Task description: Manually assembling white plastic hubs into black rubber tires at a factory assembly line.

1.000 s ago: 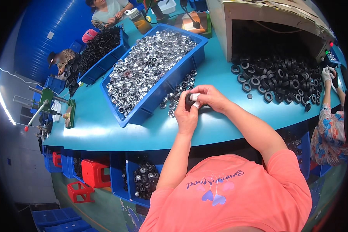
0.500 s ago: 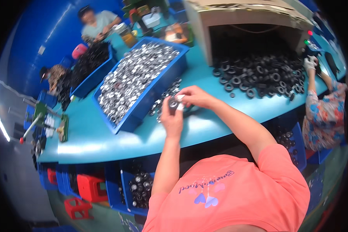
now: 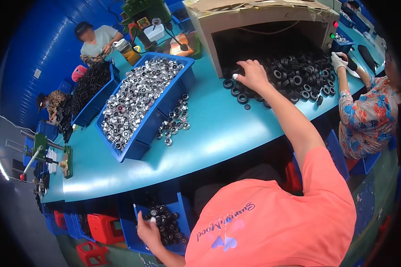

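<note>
My right hand (image 3: 252,74) reaches far forward and rests with spread fingers on the near edge of a heap of black rubber rings (image 3: 298,78), which spills from the mouth of a cardboard housing (image 3: 258,15). My left hand (image 3: 148,230) is low, under the table edge. Its fingertips are at a blue bin (image 3: 138,240) of dark assembled pieces (image 3: 165,220). I cannot see whether that hand holds a piece. A blue tray (image 3: 167,104) full of silver metal parts (image 3: 138,95) stands on the teal table (image 3: 218,133), with a few loose silver parts (image 3: 176,120) beside it.
A person in a floral shirt (image 3: 370,115) works with a gloved hand at the right end of the ring heap. Two other people sit at the far left by a blue tray of black parts (image 3: 91,86). Red stools (image 3: 103,227) and more blue bins stand under the table.
Both hands were together over the table holding a small part. Now the right hand has gone forward to the black rings and the left has dropped to the bin below.
</note>
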The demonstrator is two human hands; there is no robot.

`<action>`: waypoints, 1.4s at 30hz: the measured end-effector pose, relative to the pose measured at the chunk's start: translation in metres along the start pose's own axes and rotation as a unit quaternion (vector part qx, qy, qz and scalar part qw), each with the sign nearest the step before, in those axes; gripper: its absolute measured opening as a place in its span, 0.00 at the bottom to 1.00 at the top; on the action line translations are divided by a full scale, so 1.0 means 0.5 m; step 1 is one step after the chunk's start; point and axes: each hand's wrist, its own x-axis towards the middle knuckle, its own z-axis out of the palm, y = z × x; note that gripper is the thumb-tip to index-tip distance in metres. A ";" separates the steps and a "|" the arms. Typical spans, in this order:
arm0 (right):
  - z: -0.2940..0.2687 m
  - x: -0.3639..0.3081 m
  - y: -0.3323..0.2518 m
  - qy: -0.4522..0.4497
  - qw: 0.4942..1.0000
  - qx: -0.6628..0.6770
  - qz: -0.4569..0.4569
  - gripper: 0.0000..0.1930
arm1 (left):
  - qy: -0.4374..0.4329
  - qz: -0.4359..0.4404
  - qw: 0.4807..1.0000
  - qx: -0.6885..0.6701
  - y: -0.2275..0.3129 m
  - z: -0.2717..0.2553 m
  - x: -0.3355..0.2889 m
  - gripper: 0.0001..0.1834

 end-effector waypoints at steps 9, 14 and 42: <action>-0.042 -0.030 -0.186 -0.083 0.936 0.320 -0.120 0.23 | -0.104 0.282 0.869 -0.392 0.445 0.176 0.200 0.29; -0.013 -0.078 -0.312 -0.235 0.855 0.436 -0.154 0.28 | -0.231 0.185 0.705 -0.644 0.590 0.251 0.302 0.34; 0.236 -0.037 -0.321 -0.159 0.925 0.331 -0.102 0.17 | -0.182 0.106 0.737 -0.642 0.579 0.308 0.353 0.30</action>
